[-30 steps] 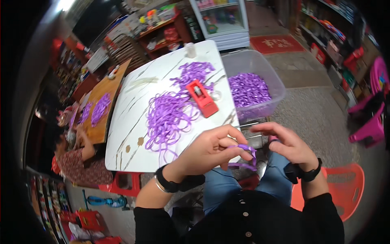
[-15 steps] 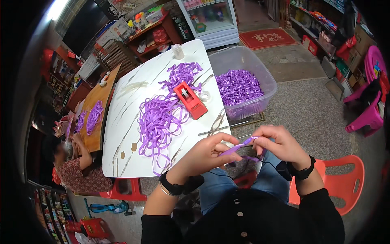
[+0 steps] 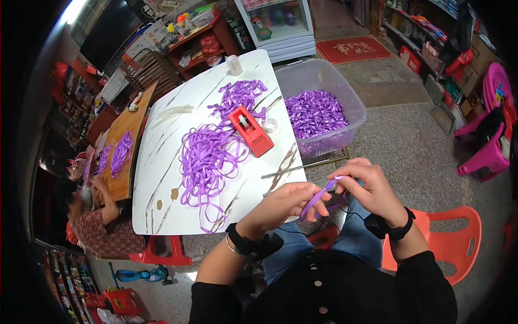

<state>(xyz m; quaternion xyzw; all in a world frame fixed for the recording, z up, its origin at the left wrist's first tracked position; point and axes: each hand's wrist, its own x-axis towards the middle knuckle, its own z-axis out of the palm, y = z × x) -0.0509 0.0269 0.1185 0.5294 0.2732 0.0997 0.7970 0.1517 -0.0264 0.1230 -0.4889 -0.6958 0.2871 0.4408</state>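
A purple ribbon [image 3: 309, 206] stretches between my hands above my lap, with a folded or knotted part close to the right fingertips. My right hand [image 3: 362, 181] pinches that end between thumb and forefinger. Round the ribbon's lower stretch, my left hand [image 3: 287, 203] is closed, its thumb on top and fingers curled below. More ribbon hangs beneath the right hand, partly hidden. On the white marbled table [image 3: 156, 181] lie a loose heap of purple ribbon [image 3: 208, 159], a second pile of short purple pieces [image 3: 243, 96] and a red tape dispenser [image 3: 251, 131].
A clear plastic bin [image 3: 353, 116] full of purple ribbon pieces stands beside the table. A tape roll [image 3: 270, 125] and a small jar [image 3: 233, 66] are on the tabletop. At the left, another person [image 3: 105, 227] sits by a wooden table [image 3: 121, 167]. A red chair [image 3: 456, 237] is at my right.
My left hand has shifted slightly right and turned, its fingers now curled under the ribbon. The right hand has risen a little. The ribbon between them slants more steeply.
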